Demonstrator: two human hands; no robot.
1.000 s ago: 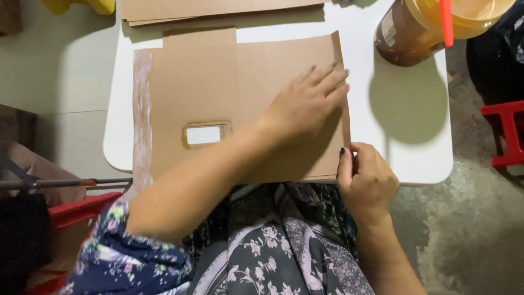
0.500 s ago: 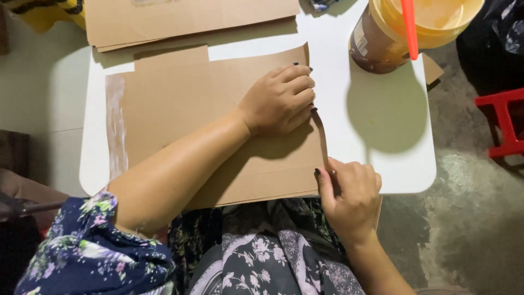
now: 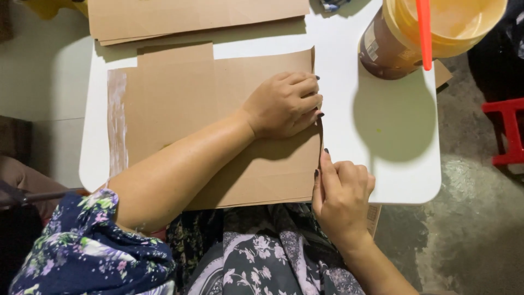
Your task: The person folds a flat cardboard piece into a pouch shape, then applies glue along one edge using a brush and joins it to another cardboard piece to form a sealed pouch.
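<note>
Brown cardboard sheet point(image 3: 218, 109): left hand point(image 3: 284, 104) presses flat; right hand point(image 3: 341, 196) seemingly pinches its edge.

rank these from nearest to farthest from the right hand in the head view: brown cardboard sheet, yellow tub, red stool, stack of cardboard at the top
From the right hand:
1. Cardboard sheet, touching it, pinched at its right edge.
2. Yellow tub, up and to the right, on the table's far corner.
3. Red stool, far right, on the floor.
4. Cardboard stack, top left, across the table.
</note>
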